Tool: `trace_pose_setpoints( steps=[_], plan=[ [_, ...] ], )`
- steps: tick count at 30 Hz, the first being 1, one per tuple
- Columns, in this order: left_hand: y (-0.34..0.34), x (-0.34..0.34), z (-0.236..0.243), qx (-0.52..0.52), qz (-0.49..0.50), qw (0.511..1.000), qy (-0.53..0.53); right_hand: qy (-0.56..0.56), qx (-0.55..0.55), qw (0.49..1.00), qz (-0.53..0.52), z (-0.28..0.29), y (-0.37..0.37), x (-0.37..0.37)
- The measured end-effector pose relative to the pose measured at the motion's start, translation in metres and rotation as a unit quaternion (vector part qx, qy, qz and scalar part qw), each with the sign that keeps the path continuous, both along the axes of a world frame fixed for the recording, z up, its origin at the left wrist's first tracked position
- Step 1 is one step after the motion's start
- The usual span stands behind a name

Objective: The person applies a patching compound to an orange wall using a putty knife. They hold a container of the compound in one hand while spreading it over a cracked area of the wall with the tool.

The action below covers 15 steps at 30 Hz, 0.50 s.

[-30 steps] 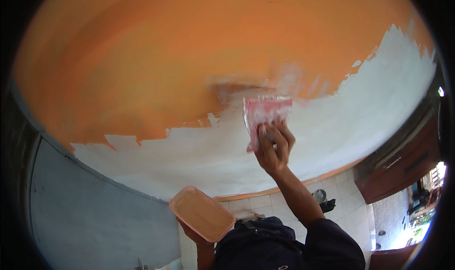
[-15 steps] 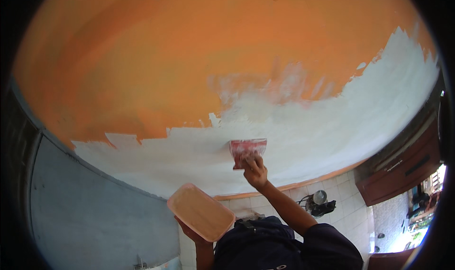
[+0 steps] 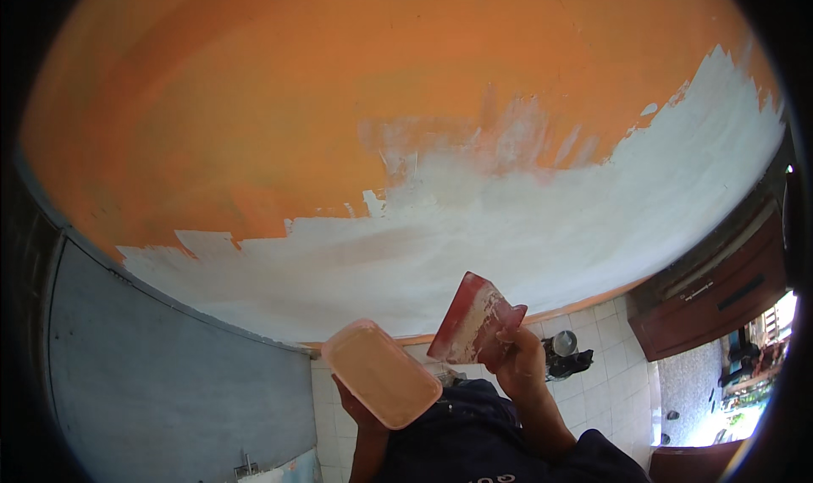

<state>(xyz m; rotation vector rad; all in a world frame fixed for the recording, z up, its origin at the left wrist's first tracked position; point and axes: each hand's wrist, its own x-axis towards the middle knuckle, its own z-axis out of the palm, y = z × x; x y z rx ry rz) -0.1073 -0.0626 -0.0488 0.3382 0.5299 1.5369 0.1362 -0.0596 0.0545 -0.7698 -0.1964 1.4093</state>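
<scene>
Orange wall (image 3: 279,119) half coated white; your right hand (image 3: 518,366) fingers grip a red, putty-smeared flat scraper (image 3: 472,318); left hand (image 3: 360,407) fingers clasp a shallow pink plastic tray (image 3: 381,371).

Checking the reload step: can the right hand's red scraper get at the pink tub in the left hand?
Probably yes: the red scraper in the right hand hangs just beside the pink tub, nothing between.

The left hand (image 3: 360,411) is mostly hidden under the pink tub (image 3: 381,373) (only some fingers peek out), and what lies in the tub cannot be seen. The wrist runs off the near edge. The right hand (image 3: 518,366) covers the grip of the red scraper (image 3: 474,318). The dark things (image 3: 566,354) on the floor tiles (image 3: 618,373) are too small to tell.
</scene>
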Motion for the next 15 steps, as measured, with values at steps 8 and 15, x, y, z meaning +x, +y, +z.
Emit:
trace_pose_setpoints(
  steps=[8,15],
  plan=[
    [0.020,0.037,0.038,0.021,-0.116,0.990,-0.083,-0.199,-0.008,0.980,0.023,0.039,-0.003,0.012],
    [0.025,0.044,0.026,0.056,-0.164,0.978,-0.113,-0.397,0.043,0.916,0.044,0.072,-0.005,0.028]
  ],
)
